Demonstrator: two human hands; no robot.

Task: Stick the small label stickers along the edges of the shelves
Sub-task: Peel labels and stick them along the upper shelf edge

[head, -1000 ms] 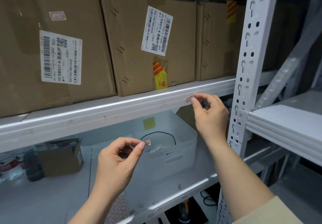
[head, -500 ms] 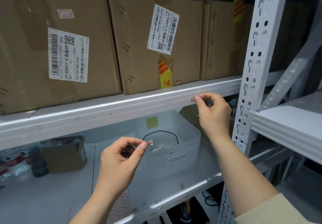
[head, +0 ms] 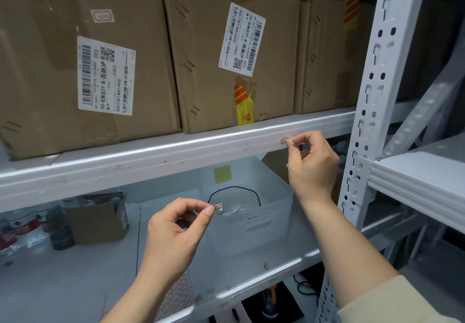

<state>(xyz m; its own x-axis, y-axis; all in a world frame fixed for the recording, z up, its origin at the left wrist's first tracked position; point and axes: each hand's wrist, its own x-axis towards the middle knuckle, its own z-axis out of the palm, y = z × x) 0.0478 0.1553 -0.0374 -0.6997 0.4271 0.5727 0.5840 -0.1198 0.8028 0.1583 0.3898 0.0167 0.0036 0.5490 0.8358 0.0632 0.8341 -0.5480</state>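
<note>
Stickers are in both hands, and the white metal shelf (head: 151, 156) they go on runs across the scene, its front edge sloping up toward the right to a perforated upright post (head: 377, 91). Three cardboard boxes (head: 83, 58) stand in a row on that shelf, two with white barcode labels facing out. On the lower shelf (head: 63, 280) sit a clear plastic bin (head: 251, 224) with a black cord loop inside, and a small open carton (head: 100, 218) to the left. A sheet of stickers (head: 176, 295) lies at the near edge of the lower shelf. The right hand (head: 312, 169) presses one small red-outlined sticker (head: 284, 140) against the shelf's front edge with thumb and forefinger pinched narrow. The left hand (head: 173, 232) hovers lower, nearer, pinching a second sticker (head: 218, 206) between thumb and forefinger, apart from the shelf.
</note>
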